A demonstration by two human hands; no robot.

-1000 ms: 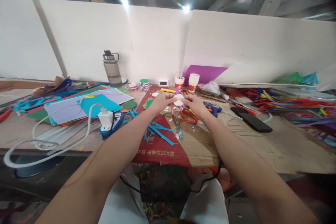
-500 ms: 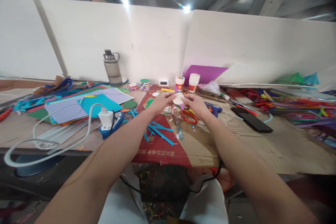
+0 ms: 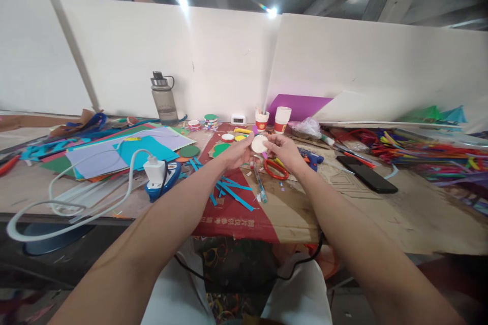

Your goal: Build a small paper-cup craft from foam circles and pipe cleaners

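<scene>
A white disc (image 3: 260, 144) held in both hands above the table (image 3: 354, 213), toward its far edge.
The right hand (image 3: 284, 151) pinches the disc's right rim between thumb and fingertips; the left hand (image 3: 239, 155) holds the left side, thumb at the rim, fingers curled beneath. Both forearms reach in from the near edge, converging. Half a second ago the disc looked flatter and the left fingertips pinched it; now its face tips more toward the person and the left hand has rolled lower, baring a yellow disc (image 3: 241, 138). A purple strip (image 3: 265, 154) shows under the white disc, with scissors (image 3: 276, 170) and a pen (image 3: 260, 185) on the near side.
</scene>
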